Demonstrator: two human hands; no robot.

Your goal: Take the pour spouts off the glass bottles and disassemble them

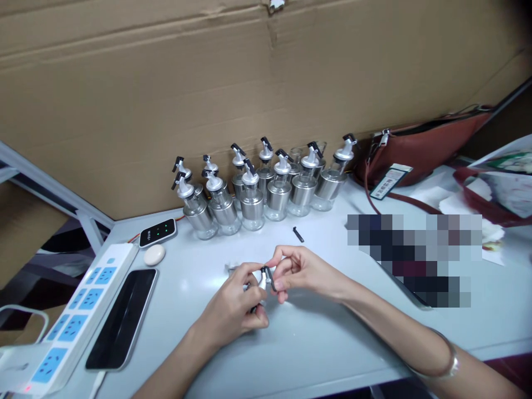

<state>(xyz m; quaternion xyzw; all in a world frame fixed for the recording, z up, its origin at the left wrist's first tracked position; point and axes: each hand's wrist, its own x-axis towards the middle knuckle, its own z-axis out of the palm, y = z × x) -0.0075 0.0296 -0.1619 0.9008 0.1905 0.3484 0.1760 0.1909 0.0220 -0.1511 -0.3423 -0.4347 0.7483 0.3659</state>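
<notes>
Over the front of the white table, my left hand is closed round a silver pour spout with a black flip cap. Fingers and thumb of my right hand pinch the black cap at the spout's tip. The lower part of the spout is mostly hidden by my left fingers. Just behind my hands lies a loose black cap piece. Farther back stand several glass oil bottles with steel sleeves, most topped with silver spouts and black flip caps. A small clear item is partly hidden behind my left hand.
At left lie a power strip, a phone, a round white case and a small black device. A brown bag sits at right, near a blurred-out item. Cardboard walls the back.
</notes>
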